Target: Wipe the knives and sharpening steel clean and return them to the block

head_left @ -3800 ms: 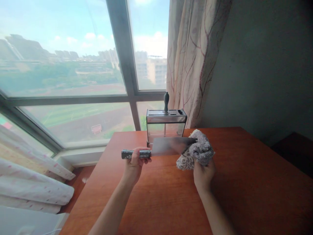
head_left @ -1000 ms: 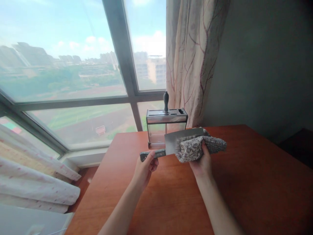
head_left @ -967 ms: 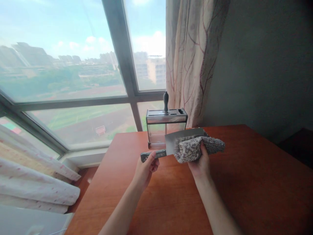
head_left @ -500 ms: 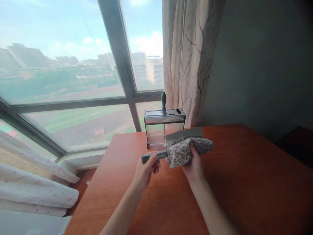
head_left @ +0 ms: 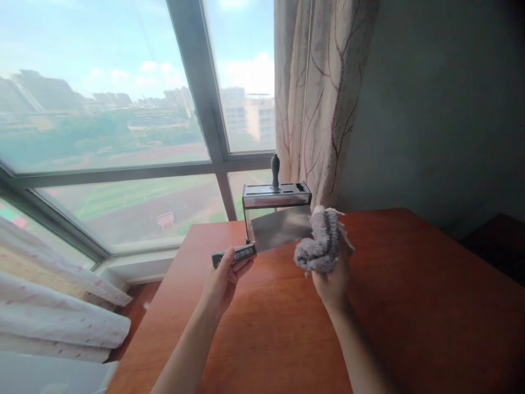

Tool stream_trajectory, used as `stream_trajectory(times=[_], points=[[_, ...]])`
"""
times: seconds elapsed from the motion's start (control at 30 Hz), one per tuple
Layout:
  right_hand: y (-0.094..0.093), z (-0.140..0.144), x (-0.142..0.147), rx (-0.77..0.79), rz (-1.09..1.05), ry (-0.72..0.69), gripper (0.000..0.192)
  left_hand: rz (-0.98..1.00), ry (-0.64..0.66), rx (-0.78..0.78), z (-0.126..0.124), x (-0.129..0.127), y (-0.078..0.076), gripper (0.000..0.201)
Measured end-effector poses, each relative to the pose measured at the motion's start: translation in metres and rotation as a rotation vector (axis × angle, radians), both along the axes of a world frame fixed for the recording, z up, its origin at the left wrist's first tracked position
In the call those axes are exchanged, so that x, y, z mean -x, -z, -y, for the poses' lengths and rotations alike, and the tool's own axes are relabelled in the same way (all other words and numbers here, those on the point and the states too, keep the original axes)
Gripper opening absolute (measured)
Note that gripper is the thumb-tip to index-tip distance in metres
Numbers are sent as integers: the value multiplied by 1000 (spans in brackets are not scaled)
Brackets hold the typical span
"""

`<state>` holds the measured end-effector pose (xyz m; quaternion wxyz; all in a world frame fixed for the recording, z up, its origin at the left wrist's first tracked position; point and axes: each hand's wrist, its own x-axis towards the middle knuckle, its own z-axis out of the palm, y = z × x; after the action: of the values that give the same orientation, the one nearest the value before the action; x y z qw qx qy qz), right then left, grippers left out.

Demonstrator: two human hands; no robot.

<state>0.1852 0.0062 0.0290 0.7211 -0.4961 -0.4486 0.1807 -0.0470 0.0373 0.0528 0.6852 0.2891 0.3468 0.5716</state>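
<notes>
The wooden table [head_left: 410,306] spreads out under my forearms, with the window [head_left: 123,126] and curtain [head_left: 320,98] beyond it and the knife block [head_left: 275,205] standing at the far edge. I hold the cleaver [head_left: 281,229] above the table in front of that block — its long axis runs nearly level, handle towards my left, blade end towards my right and tilted slightly up. My left hand [head_left: 223,276] is closed around the handle, arm reaching forward. My right hand [head_left: 333,279] is raised, fingers clenched on the bunched grey cloth [head_left: 320,243] — just at the blade's far end.
</notes>
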Motion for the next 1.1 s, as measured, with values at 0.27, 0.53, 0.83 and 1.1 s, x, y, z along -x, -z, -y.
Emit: stream_trajectory(times=[0.27,0.53,0.83,1.1], points=[[-11,7,51,9,1049,-9,73,-47,103,-63,5,-7,4,30],[-13,3,27,20,1096,97,76,-11,-14,-61,-1,6,3,26],[-14,6,28,58,1000,191,70,2,-17,-61,-4,8,4,27],[-15,15,69,-18,1142,-30,63,-56,19,-69,-2,1,6,35]])
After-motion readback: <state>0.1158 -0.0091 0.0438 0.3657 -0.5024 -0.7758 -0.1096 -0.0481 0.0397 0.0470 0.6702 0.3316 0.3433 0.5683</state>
